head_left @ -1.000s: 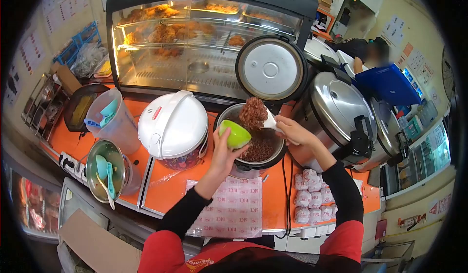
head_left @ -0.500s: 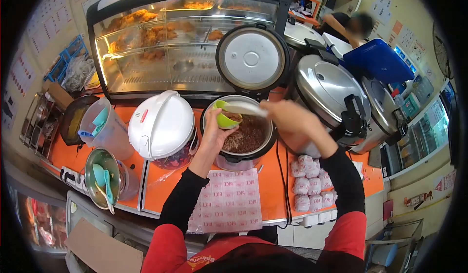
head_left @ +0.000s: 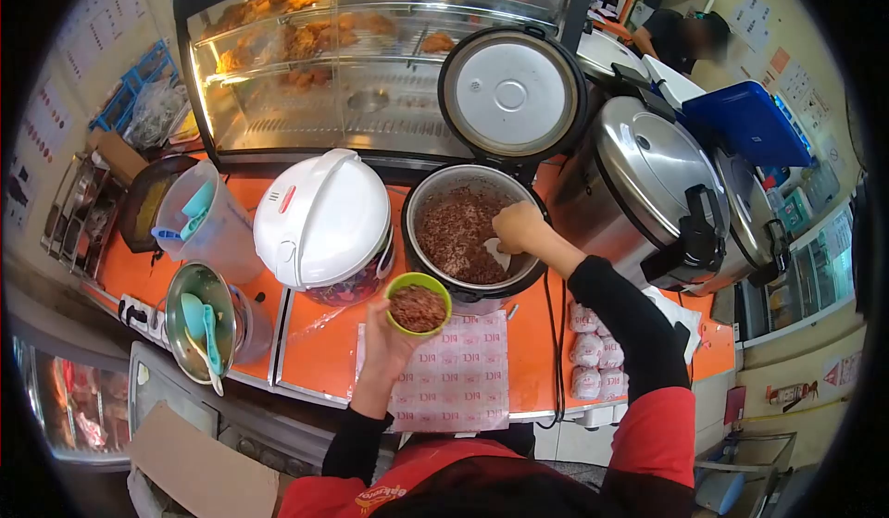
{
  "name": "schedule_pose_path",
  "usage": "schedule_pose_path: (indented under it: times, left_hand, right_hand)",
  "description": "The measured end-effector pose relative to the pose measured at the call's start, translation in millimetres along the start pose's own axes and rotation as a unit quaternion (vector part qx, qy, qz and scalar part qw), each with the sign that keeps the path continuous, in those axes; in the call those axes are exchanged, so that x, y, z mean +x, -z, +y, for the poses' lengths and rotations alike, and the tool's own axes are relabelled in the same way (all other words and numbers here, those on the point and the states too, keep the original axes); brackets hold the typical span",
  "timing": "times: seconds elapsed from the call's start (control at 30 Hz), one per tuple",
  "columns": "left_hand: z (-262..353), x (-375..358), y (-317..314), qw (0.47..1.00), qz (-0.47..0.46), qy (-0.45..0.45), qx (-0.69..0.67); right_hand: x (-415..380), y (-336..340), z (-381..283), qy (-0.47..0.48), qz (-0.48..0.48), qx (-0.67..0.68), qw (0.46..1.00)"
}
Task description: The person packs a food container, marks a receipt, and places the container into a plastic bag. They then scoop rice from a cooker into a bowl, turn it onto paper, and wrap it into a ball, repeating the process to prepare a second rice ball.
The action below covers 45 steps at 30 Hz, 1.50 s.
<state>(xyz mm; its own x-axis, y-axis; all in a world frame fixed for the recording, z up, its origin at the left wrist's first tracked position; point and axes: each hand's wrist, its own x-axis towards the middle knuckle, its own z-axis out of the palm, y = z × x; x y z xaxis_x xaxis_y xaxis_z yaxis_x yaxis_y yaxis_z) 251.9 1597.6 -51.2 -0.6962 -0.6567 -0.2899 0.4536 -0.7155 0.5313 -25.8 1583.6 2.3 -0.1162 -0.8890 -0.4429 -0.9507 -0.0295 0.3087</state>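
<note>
My left hand [head_left: 381, 340] is closed around a small green bowl [head_left: 447, 312] filled with reddish-brown rice [head_left: 417, 307]. It holds the bowl above the printed wrapping paper [head_left: 463, 384], in front of the cooker. My right hand [head_left: 520, 228] grips a white rice paddle [head_left: 497, 253], whose blade dips into the brown rice at the right side of the pot. The rice cooker [head_left: 421, 261] stands with its round lid [head_left: 507, 95] raised at the back. Dark rice [head_left: 460, 222] covers the bottom of the pot.
A closed white cooker [head_left: 319, 212] stands left of the pot. Wrapped bundles [head_left: 586, 351] sit at right, beside black cords. A large steel cooker [head_left: 659, 171] is behind my right arm. A glass food warmer [head_left: 370, 138] lines the back; another person [head_left: 681, 37] is at far right.
The green bowl has come down from over the pot to above the paper, now upright and full. My right hand has lowered the paddle into the rice.
</note>
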Motion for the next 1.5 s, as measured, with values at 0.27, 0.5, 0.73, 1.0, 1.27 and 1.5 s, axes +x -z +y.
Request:
schedule_pose_path:
  times: [0.27,0.5,0.73,1.0,1.27,1.5]
  left_hand:
    - [-13,1,3,0.996,-0.02,0.06,-0.057]
    - [-10,2,5,0.995,-0.03,0.069,-0.063]
    - [4,-7,-22,0.999,-0.032,0.0,-0.013]
    - [8,61,-79,0.995,-0.041,-0.081,0.039]
    - [-10,114,-93,0.984,-0.044,-0.081,0.153]
    - [9,114,-83,0.993,-0.101,-0.002,0.064]
  right_hand:
    - [10,-26,-2,0.14,0.058,0.191,0.97]
    - [-1,-14,2,0.131,0.071,0.272,0.951]
    - [-18,-21,35,0.09,0.116,0.425,0.893]
    - [-87,21,12,-0.112,0.359,0.294,0.879]
    - [-112,16,-55,-0.06,0.377,0.057,0.922]
    - [-118,17,-8,-0.041,0.423,0.062,0.903]
